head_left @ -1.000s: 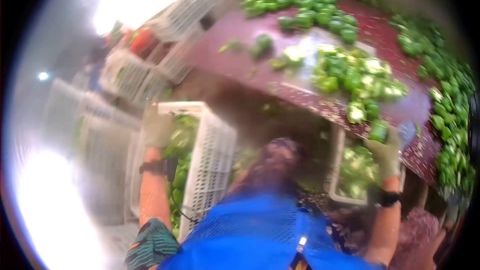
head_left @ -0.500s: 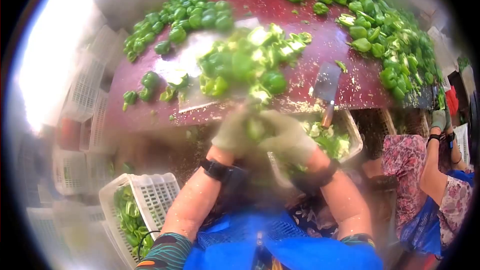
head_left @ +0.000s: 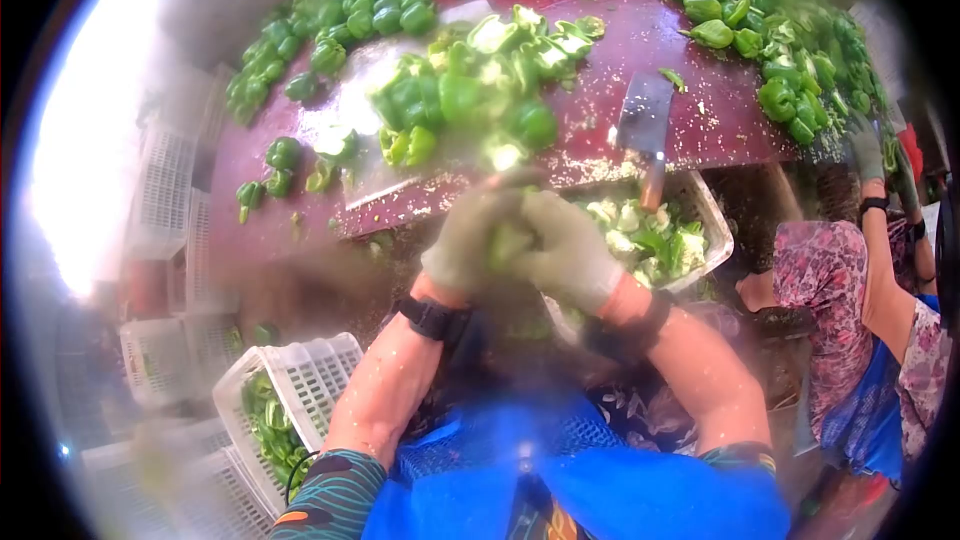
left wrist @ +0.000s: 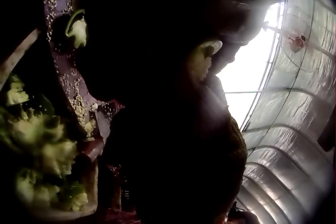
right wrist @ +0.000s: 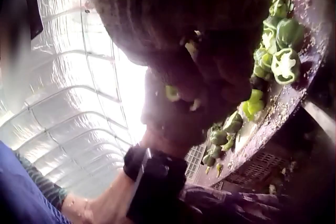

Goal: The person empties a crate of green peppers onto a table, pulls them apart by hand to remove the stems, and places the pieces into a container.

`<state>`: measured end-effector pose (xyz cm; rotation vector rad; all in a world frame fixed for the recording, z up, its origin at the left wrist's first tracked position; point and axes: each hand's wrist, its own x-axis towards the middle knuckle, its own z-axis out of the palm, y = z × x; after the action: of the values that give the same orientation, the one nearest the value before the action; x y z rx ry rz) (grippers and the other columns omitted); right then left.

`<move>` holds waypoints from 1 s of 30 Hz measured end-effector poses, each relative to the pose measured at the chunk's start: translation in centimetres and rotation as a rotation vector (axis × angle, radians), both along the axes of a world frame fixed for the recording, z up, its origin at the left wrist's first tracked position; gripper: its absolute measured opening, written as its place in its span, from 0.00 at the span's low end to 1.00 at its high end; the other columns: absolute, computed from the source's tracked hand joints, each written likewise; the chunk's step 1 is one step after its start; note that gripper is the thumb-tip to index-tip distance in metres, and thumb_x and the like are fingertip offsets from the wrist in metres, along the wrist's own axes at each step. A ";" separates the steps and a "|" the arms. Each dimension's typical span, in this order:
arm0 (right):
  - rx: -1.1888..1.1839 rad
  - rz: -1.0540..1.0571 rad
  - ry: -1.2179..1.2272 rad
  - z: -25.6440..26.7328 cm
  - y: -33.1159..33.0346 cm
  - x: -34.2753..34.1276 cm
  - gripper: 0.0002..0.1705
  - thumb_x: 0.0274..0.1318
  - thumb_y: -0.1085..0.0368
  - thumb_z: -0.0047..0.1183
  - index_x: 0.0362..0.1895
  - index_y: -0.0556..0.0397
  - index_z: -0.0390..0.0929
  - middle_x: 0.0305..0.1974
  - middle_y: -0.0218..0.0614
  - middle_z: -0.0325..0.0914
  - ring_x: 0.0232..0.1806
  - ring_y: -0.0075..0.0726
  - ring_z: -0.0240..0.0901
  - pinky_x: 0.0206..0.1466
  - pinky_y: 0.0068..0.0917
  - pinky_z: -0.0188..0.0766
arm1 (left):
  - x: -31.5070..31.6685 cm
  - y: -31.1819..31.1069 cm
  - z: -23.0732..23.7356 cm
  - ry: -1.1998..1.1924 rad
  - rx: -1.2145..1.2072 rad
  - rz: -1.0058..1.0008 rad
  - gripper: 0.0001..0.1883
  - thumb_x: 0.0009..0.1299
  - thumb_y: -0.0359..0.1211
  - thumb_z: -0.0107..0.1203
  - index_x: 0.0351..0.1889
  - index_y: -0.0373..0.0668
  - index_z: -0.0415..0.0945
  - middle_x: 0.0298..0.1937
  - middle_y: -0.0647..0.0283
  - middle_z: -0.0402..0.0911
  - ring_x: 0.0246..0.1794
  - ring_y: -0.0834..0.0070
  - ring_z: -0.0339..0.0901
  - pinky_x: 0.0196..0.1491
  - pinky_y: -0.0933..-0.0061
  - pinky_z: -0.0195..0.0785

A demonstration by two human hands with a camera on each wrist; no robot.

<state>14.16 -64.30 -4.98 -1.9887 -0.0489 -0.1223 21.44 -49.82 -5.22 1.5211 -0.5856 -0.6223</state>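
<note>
Both gloved hands meet in front of the body at the table's near edge. My left hand and right hand curl round a green bell pepper, mostly covered by the fingers and blurred. In the left wrist view a pale cut piece of the pepper shows between dark gloves. Beyond the hands lies a heap of cut and whole green peppers on the dark red table. A cleaver rests right of that heap, its wooden handle jutting over the edge.
Below the table edge, a white bin contains pepper cores and scraps. A white crate of green pepper pieces stands at lower left, with more crates behind. Pepper piles line the table's right side. Another person's arm works at far right.
One second ago the left hand was over the crate and the right held a pepper at the table edge. Both have come together around the pepper; the head view has swung right.
</note>
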 end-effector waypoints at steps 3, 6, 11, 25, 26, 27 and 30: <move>-0.040 0.031 -0.052 0.7 -0.3 -0.3 0.12 0.48 0.62 0.58 0.37 0.53 0.79 0.35 0.50 0.78 0.41 0.58 0.75 0.46 0.45 0.73 | 0.3 0.1 -1.0 -0.016 0.023 -0.009 0.23 0.73 0.33 0.46 0.64 0.32 0.69 0.51 0.59 0.79 0.50 0.74 0.78 0.55 0.73 0.72; 0.031 0.079 -0.018 0.4 -0.7 -0.2 0.10 0.49 0.62 0.57 0.35 0.53 0.78 0.32 0.49 0.77 0.40 0.58 0.75 0.46 0.46 0.73 | -0.1 0.3 -0.5 0.140 -0.002 -0.004 0.22 0.74 0.32 0.47 0.64 0.32 0.69 0.52 0.59 0.79 0.51 0.73 0.78 0.57 0.72 0.72; -0.254 0.057 -0.091 -0.1 0.0 -0.8 0.08 0.53 0.62 0.54 0.34 0.52 0.76 0.33 0.48 0.76 0.39 0.56 0.77 0.43 0.46 0.75 | 0.2 0.2 -1.9 0.069 -0.029 -0.024 0.21 0.74 0.31 0.49 0.63 0.34 0.69 0.52 0.60 0.79 0.51 0.73 0.78 0.58 0.71 0.72; -0.335 0.086 -0.084 -0.8 -0.2 -1.1 0.09 0.57 0.65 0.50 0.42 0.46 0.75 0.35 0.42 0.78 0.36 0.57 0.76 0.39 0.46 0.74 | 0.7 -0.4 -2.0 -0.517 0.216 0.008 0.20 0.72 0.31 0.52 0.61 0.37 0.72 0.50 0.63 0.80 0.47 0.73 0.79 0.53 0.71 0.74; -0.321 0.096 -0.104 -0.7 -0.5 -1.0 0.09 0.57 0.65 0.50 0.43 0.46 0.75 0.35 0.42 0.78 0.38 0.57 0.76 0.41 0.47 0.73 | 0.8 -0.1 -1.7 -0.703 0.265 -0.030 0.19 0.72 0.32 0.52 0.61 0.37 0.73 0.49 0.62 0.81 0.47 0.73 0.79 0.53 0.71 0.74; -0.326 0.094 -0.071 -0.5 -0.6 -0.9 0.09 0.57 0.65 0.51 0.43 0.47 0.75 0.35 0.42 0.78 0.39 0.57 0.76 0.43 0.47 0.73 | 0.9 -0.1 -1.6 -0.764 0.300 -0.062 0.18 0.73 0.32 0.52 0.60 0.38 0.73 0.49 0.62 0.81 0.47 0.73 0.79 0.53 0.71 0.74; -0.325 0.091 -0.031 -0.2 -1.2 -0.7 0.10 0.56 0.64 0.52 0.42 0.48 0.75 0.35 0.44 0.77 0.42 0.56 0.75 0.47 0.47 0.73 | 1.2 -0.5 -3.0 -0.408 0.218 -0.058 0.17 0.74 0.33 0.51 0.59 0.38 0.74 0.49 0.62 0.81 0.47 0.73 0.79 0.52 0.71 0.75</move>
<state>13.42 -65.51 -5.16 -2.3051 -0.1893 -0.0898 22.64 -50.30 -8.19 1.8598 -0.8968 -0.4298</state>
